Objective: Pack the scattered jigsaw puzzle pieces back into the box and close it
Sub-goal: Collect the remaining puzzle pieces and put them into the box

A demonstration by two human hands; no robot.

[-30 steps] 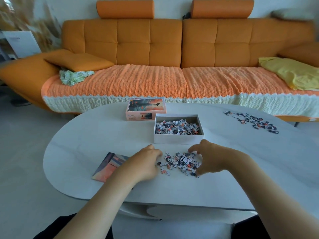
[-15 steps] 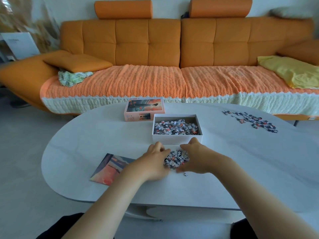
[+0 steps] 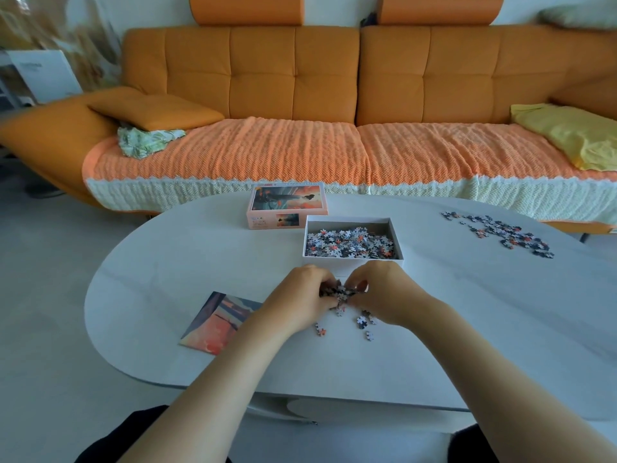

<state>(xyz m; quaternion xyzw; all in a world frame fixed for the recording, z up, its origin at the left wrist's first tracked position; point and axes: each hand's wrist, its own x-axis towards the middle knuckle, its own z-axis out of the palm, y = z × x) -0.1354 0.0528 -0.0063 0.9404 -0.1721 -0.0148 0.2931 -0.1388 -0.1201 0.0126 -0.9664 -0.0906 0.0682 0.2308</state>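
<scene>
Judged about midway: the open white cardboard box [image 3: 320,261] holds many jigsaw pieces [image 3: 350,242], left hand [image 3: 302,297] and right hand [image 3: 384,292] curl together round a small clump of pieces [image 3: 341,291] just before it, with a few strays [image 3: 362,320], a far-right scatter [image 3: 500,232] and the picture-printed lid [image 3: 287,208] not yet handled.

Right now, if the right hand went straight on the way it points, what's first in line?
The right hand points left-forward into the clump of pieces it grips. Just beyond that is the left hand, though depth is unclear.
</scene>
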